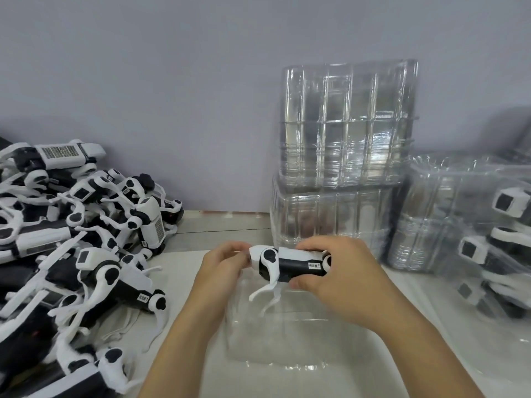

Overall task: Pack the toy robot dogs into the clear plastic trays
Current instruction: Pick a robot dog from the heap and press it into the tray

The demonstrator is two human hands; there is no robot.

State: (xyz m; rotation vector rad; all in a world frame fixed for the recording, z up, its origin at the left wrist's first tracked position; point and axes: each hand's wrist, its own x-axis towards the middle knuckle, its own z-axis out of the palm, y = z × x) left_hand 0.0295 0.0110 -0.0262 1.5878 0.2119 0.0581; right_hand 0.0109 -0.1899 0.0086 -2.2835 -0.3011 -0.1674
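Note:
Both hands hold one black-and-white toy robot dog [290, 264] above a clear plastic tray [287, 343] lying flat on the table in front of me. My left hand [222, 267] grips its white head end. My right hand [333, 268] wraps around the rear of its body. The dog's white front legs hang down toward the tray. A big pile of loose robot dogs [74, 239] covers the left side of the table.
A stack of empty clear trays [344, 153] stands against the grey wall behind my hands. At the right lie packed trays with dogs inside [474, 225]. Pale tabletop [189, 237] shows between the pile and the trays.

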